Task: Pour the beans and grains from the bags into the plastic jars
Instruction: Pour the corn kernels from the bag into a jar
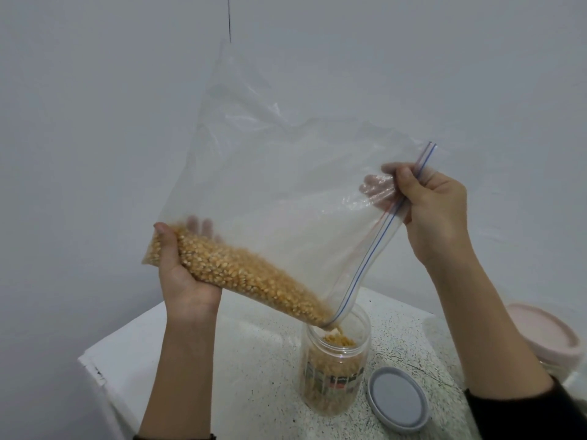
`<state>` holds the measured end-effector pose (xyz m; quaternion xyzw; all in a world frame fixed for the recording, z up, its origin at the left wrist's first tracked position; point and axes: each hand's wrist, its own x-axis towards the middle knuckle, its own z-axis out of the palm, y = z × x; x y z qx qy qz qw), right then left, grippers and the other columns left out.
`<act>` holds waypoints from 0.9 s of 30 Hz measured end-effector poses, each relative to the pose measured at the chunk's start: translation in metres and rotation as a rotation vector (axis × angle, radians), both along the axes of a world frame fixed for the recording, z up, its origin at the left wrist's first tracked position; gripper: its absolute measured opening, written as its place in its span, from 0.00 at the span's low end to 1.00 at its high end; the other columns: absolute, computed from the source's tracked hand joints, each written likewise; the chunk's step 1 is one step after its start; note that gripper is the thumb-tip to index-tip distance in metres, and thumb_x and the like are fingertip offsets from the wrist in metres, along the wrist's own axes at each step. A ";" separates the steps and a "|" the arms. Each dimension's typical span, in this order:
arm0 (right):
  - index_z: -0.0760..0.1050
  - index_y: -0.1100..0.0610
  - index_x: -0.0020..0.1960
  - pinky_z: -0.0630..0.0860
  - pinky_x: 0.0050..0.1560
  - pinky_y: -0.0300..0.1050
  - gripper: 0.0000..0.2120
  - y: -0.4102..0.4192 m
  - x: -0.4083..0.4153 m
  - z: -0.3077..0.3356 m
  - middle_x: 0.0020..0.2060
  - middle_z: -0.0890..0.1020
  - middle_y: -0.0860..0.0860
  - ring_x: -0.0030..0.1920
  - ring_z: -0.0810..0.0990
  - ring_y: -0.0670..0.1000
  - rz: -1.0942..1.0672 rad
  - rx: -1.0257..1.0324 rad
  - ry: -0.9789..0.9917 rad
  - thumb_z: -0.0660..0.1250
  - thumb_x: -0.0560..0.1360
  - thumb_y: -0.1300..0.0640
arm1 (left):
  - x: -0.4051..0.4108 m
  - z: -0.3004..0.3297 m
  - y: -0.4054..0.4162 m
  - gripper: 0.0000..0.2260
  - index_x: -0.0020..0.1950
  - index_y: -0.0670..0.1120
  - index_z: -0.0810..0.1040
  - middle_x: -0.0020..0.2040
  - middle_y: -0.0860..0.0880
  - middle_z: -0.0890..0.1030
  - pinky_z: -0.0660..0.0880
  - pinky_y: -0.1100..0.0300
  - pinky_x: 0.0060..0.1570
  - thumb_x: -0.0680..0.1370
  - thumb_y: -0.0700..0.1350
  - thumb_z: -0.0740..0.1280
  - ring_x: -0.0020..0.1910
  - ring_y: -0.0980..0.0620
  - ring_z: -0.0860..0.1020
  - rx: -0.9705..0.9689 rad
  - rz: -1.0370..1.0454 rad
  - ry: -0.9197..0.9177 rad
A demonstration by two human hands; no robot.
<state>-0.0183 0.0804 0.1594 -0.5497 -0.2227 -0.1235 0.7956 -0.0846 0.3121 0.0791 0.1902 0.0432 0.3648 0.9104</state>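
A large clear zip bag (pixel 286 173) is held tilted above a clear plastic jar (pixel 335 360) on the table. Yellow corn kernels (pixel 235 268) lie along the bag's lower edge and spill from its open corner into the jar's mouth. The jar is mostly full of kernels. My left hand (pixel 182 271) grips the bag's lower left corner from beneath, fingers behind the kernels. My right hand (pixel 432 211) pinches the zip strip at the upper right, holding the bag's mouth up.
The jar's grey lid (pixel 398 400) lies flat just right of the jar. A container with a pink lid (pixel 540 331) stands at the right edge. The speckled white table (pixel 254 354) ends at a corner on the left, close to a plain wall.
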 end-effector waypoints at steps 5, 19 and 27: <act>0.76 0.63 0.46 0.81 0.42 0.43 0.11 -0.001 0.002 0.002 0.31 0.84 0.53 0.36 0.85 0.53 0.001 0.006 -0.001 0.56 0.81 0.66 | 0.002 0.004 -0.002 0.10 0.47 0.50 0.77 0.41 0.55 0.84 0.76 0.56 0.55 0.76 0.56 0.65 0.44 0.56 0.83 -0.004 0.002 -0.003; 0.77 0.62 0.47 0.80 0.41 0.43 0.10 -0.006 0.002 0.001 0.35 0.85 0.54 0.41 0.85 0.56 -0.016 -0.024 -0.040 0.57 0.80 0.65 | 0.003 -0.005 -0.006 0.13 0.49 0.50 0.77 0.42 0.54 0.84 0.78 0.55 0.51 0.76 0.58 0.65 0.44 0.55 0.83 -0.064 -0.012 0.026; 0.78 0.62 0.47 0.79 0.40 0.41 0.09 -0.004 -0.002 -0.004 0.36 0.85 0.54 0.40 0.85 0.55 -0.047 0.019 -0.055 0.59 0.80 0.64 | -0.001 -0.004 -0.003 0.13 0.49 0.50 0.77 0.40 0.55 0.84 0.77 0.53 0.55 0.76 0.59 0.64 0.43 0.54 0.83 -0.046 0.008 0.033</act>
